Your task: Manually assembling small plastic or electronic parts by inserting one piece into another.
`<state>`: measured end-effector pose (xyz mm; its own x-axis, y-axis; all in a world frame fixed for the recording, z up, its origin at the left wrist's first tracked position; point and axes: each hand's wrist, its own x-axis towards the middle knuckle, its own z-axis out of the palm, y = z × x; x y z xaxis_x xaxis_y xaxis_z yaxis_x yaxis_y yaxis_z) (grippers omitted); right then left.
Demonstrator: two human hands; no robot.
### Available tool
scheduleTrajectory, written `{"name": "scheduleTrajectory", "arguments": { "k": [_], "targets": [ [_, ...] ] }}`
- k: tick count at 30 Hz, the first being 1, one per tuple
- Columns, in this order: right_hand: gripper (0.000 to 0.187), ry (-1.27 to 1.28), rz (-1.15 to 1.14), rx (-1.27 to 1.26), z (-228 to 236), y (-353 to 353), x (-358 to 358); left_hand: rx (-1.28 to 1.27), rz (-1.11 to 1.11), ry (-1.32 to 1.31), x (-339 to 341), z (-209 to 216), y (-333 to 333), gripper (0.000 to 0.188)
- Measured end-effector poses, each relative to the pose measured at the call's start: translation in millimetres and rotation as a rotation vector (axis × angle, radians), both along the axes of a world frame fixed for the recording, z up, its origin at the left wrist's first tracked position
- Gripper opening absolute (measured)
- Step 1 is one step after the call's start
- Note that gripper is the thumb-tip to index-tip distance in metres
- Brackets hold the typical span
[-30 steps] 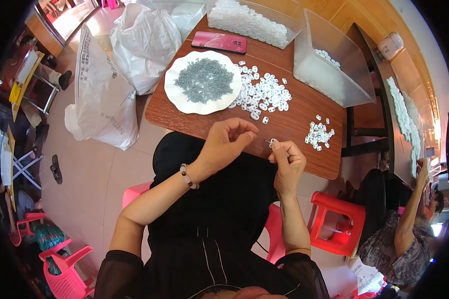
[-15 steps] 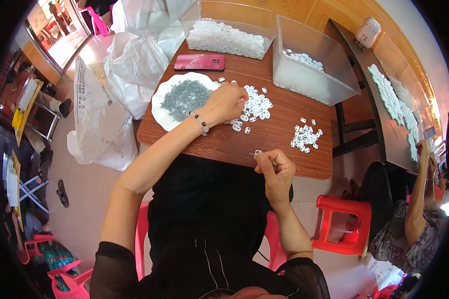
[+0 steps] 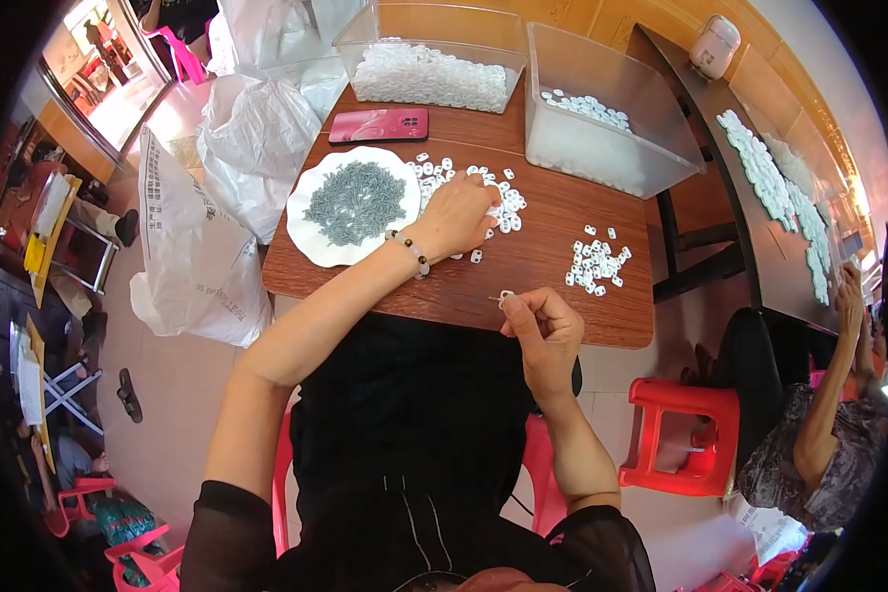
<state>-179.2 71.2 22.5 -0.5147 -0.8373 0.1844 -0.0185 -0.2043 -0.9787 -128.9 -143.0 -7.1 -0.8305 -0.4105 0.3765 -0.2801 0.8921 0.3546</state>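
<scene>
My left hand (image 3: 456,215), with a beaded bracelet at the wrist, is over a pile of small white two-holed plastic pieces (image 3: 511,209). Its fingers are bent and drawn together at the pile's right side; what they pinch is too small to make out. Close to the table's front edge, my right hand (image 3: 545,331) pinches a small white two-holed piece (image 3: 505,297) between thumb and forefinger. A thin pin-like bit sticks out leftward from it. Left of the pile, a scalloped white plate (image 3: 303,229) carries many small grey pieces (image 3: 357,202).
A smaller heap of white pieces (image 3: 597,261) lies on the table's right side. Behind stand two clear plastic bins (image 3: 602,158) of white pieces and a pink phone (image 3: 378,125). White sacks (image 3: 197,247) stand left; a red stool (image 3: 679,434) and a co-worker (image 3: 809,444) are right.
My left hand has moved a little rightward and nearer over the pile, away from the plate. My right hand keeps its pinch in nearly the same place. The whole view has shifted slightly.
</scene>
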Motion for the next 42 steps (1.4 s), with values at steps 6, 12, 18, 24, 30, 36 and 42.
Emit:
{"name": "scheduleTrajectory", "arguments": {
  "k": [6,12,18,24,30,36,42],
  "targets": [
    [0.016,-0.026,0.013,0.007,-2.7,-0.6,0.9,0.09,-0.014,0.127,3.1,-7.8,-2.0,0.017],
    [0.014,-0.028,0.014,0.006,-2.7,-0.4,-0.3,0.312,0.041,0.101,11.3,4.1,5.0,0.023],
    [0.013,-0.062,0.0,0.001,-6.0,-3.4,-2.9,1.154,0.055,0.278,30.7,19.8,24.6,0.029],
    [0.014,-0.082,-0.015,0.016,-7.3,-3.9,-4.5,1.691,-0.064,0.478,57.4,22.9,60.5,0.031],
    [0.015,-0.064,-0.026,0.017,-10.3,-3.9,-4.5,1.61,-0.096,0.488,74.6,20.3,87.8,0.036],
    [0.014,-0.056,-0.026,0.001,-11.3,-4.5,-2.2,1.613,-0.071,0.449,84.3,16.6,98.3,0.032],
    [0.013,-0.018,-0.027,0.026,-10.6,-3.7,-0.6,1.698,0.002,0.533,85.7,12.8,108.1,0.026]
  ]
}}
